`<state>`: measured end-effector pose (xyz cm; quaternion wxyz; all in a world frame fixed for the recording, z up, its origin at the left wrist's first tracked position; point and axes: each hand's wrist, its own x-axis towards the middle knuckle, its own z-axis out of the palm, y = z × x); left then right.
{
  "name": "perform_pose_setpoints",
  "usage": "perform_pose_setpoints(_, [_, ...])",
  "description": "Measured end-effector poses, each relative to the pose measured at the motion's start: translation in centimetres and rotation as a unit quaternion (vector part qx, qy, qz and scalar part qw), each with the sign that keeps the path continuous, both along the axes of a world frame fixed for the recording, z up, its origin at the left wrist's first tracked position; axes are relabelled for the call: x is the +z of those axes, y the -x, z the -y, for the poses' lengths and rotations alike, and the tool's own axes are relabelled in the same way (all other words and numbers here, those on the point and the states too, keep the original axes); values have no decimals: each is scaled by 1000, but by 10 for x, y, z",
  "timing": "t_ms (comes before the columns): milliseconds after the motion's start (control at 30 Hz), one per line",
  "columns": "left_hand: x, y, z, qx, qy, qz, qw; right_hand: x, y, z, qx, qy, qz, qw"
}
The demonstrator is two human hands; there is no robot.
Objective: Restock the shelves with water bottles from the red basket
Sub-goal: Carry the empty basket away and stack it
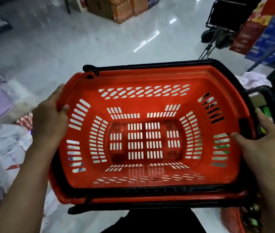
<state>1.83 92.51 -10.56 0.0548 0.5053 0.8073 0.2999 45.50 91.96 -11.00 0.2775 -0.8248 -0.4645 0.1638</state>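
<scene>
An empty red basket (pixel 150 78) is held level over a glossy shop floor (pixel 82 39). Its left rim is gripped by the left hand (pixel 49 118), and its right rim is pinched between thumb and fingers of the right hand (pixel 264 148), probably to carry it steadily. No water bottles are seen.

One red basket (pixel 150 78) is in view, and it carries two black handles: the far handle (pixel 150 63) and the near handle (pixel 133 207). Two hands are on it, the left hand (pixel 49 118) and the right hand (pixel 268 148), one at each short side. On the floor beyond stand one black wheeled trolley (pixel 221 19) and one stack of orange packs (pixel 121 9). The blurred red shape (pixel 231 219) at the lower right may be a second basket.
</scene>
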Motion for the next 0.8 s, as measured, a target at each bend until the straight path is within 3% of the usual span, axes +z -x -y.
perform_pose_setpoints(267, [3,44,-198,45,18,-9,999,16,49,-227,46,27,19,998])
perform_pose_setpoints(533, [-33,114,-426,29,20,15,999,-6,128,-445,28,33,46,998])
perform_pose_setpoints(800, [-25,151,-663,-20,45,-15,999,2,167,-637,-9,36,38,999])
